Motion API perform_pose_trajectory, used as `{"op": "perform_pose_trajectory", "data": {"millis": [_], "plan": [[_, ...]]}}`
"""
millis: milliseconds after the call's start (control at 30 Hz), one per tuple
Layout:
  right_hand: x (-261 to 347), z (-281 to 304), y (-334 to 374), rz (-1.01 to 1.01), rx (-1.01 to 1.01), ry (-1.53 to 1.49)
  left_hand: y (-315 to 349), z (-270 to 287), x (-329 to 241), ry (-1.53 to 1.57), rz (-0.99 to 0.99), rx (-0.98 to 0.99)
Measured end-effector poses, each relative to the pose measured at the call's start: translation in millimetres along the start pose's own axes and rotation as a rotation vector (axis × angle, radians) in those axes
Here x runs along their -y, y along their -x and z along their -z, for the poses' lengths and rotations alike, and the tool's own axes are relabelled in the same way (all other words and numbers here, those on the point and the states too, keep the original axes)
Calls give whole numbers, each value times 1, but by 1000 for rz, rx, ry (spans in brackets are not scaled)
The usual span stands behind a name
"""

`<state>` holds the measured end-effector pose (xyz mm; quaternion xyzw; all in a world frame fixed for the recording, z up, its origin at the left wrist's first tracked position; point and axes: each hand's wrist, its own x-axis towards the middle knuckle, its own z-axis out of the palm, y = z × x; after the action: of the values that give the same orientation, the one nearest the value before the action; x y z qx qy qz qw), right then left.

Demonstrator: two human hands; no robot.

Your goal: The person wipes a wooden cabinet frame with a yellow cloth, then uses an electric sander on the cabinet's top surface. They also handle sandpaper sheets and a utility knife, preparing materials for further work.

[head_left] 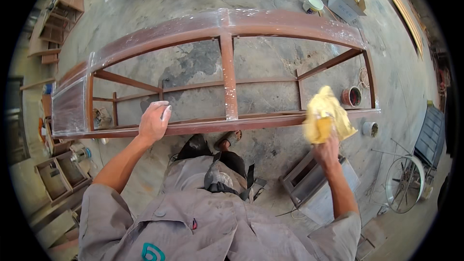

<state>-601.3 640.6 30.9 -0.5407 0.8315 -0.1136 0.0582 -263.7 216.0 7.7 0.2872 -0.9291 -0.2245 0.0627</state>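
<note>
A long reddish-brown wooden frame [229,67] lies across in front of me, its surface streaked with white dust and specks. My left hand [154,122] is closed over its near rail, left of the middle post, with pale dust on the fingertips. In my right hand [327,149] is a bunched yellow cloth [328,111], held at the right part of the same rail. The cloth is slightly blurred and hides part of the rail and my fingers. Whether it touches the wood I cannot tell.
Beyond the frame are a white bucket [313,4] and a cardboard box [345,6]. A dark-stained pot [351,96] and a small can [370,129] stand at the right. A grey cabinet [319,188], a wheel-like metal fan [405,183] and wooden drawers [60,174] are nearer me.
</note>
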Motion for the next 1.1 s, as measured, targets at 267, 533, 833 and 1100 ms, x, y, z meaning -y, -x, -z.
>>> {"op": "perform_pose_trajectory", "data": {"millis": [267,533,833,1100], "plan": [[287,-96,-111,361,25,-354,1,-1,23,15,-150,38],[95,-31,-29,-146,71,-101,39,50,100,-12,-10,-19],[339,-93,-142,148,276,-550,29,58,120,566,149,326],[351,-40,-131,-443,-98,-1534,-18,90,42,1411,194,906]]}}
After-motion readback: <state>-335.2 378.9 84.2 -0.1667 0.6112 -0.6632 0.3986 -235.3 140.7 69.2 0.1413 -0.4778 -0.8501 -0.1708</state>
